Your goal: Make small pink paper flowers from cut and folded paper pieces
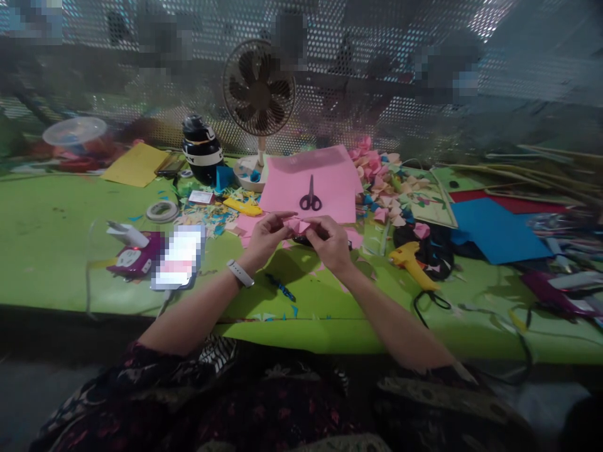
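Over the table [47,251], the left hand [269,235] and right hand [333,243] pinch a pink piece [296,225] in closed fingers [283,233], its shaping seemingly unfinished, while shaped pieces [368,164] lie heaped beyond a flat sheet [289,182].

Craft workshop of sorts, whether in home or business unclear. Green-topped bench [47,251] strewn with paper scraps [219,218] at nine o'clock. Pink sheets [332,172] with scissors [311,189], twelve o'clock. Heap of folded paper pieces [370,166], two o'clock. Yellow glue gun [417,263], between three and four. Tape roll [162,219], nine. Perforated screen [367,37] behind bench, ten through two; desk fan [259,94], eleven.
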Tool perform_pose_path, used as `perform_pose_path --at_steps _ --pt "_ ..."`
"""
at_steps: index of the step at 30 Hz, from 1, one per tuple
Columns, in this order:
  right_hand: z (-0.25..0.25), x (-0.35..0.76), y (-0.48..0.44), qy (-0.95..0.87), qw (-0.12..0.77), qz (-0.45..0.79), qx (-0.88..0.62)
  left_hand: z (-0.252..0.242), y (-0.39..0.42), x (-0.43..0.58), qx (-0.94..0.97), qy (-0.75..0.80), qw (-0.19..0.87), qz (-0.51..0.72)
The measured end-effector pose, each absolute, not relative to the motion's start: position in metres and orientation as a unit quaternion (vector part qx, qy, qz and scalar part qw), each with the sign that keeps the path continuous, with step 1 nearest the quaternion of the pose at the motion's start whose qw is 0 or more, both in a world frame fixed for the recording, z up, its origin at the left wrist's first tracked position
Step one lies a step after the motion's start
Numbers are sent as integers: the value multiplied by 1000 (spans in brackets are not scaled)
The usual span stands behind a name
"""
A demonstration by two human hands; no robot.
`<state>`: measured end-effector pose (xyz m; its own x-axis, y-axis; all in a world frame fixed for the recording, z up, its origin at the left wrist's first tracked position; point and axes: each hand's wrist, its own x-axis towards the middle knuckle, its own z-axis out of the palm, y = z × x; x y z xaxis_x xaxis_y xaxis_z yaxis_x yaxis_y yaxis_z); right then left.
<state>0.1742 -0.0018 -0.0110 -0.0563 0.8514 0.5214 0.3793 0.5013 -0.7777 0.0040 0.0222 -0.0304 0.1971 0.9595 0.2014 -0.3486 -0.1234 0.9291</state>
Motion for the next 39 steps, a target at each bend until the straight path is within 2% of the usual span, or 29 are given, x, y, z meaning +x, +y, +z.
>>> perform_pose_path --at_steps 7,13,17,24,34,39 --pt "-11 172 -2 -740 526 122 -401 -24 17 2 490 303 605 550" --pt "-18 172 1 -795 436 4 -422 -29 20 1 494 312 585 563" --pt "-19 172 2 -812 396 -22 -429 -30 21 2 482 317 583 572" --pt "-15 175 -1 -786 453 -14 -420 -21 17 0 488 323 587 559" --pt "-8 173 -5 -754 511 16 -412 -25 21 2 539 336 513 578" --pt "-11 172 -3 -748 523 24 -408 -26 23 1 517 349 528 577"
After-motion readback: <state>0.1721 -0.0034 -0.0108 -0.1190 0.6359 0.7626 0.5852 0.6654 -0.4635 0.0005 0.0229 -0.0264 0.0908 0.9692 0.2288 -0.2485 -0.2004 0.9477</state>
